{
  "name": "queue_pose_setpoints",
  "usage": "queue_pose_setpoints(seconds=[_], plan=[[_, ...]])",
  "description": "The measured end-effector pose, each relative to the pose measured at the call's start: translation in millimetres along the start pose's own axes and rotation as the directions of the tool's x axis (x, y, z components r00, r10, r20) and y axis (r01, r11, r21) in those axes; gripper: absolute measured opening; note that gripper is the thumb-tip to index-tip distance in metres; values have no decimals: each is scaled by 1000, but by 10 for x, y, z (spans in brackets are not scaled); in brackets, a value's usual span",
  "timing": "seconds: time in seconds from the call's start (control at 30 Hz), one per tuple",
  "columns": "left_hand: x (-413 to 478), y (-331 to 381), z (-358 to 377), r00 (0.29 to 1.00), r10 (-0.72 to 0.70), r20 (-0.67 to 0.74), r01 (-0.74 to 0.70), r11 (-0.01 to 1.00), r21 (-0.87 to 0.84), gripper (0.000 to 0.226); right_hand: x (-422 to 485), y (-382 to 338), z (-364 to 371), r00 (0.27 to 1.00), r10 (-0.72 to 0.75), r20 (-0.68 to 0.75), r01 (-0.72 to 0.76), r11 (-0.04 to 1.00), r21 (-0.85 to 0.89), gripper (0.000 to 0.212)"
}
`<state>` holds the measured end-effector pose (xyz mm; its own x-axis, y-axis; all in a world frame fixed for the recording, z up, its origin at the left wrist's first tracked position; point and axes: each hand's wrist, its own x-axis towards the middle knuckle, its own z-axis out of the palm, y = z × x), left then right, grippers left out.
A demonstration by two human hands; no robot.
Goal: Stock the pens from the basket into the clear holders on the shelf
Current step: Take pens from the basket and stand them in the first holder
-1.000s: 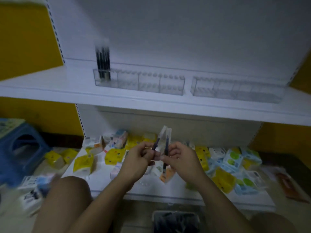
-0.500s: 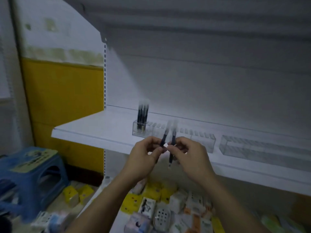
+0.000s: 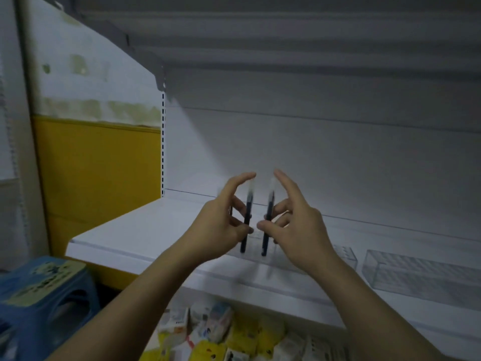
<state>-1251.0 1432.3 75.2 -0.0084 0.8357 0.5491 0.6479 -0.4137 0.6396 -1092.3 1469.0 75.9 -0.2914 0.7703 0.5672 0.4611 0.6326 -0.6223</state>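
Your left hand is pinching one dark pen upright, pointer finger sticking out. Your right hand is pinching another pen just beside it, above the clear holder on the shelf.

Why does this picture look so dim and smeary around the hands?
Head view: the light is low and bluish, brighter on the back panel at upper left; the upper ends of both pens smear from motion; the clear holders look hazy; the wide lens bends the shelf edge.
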Motion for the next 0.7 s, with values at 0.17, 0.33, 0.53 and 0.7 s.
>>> queue_pose_setpoints(seconds=[0.17,0.33,0.53,0.7], plan=[[397,-64,-49,995,75,-62,-73,997,35,77,353,72,45,997,-76,-32,76,997,1,75],[666,-234,-35,963,184,-198,-164,980,115,51,621,189,251,992,-74,-101,86,989,119,48],[784,-436,31,946,166,-277,-112,973,202,45,775,375,473,971,-44,-235,79,986,144,48],[831,-560,61,929,163,-333,-58,952,302,46,821,487,611,963,-27,-269,77,981,176,49]])
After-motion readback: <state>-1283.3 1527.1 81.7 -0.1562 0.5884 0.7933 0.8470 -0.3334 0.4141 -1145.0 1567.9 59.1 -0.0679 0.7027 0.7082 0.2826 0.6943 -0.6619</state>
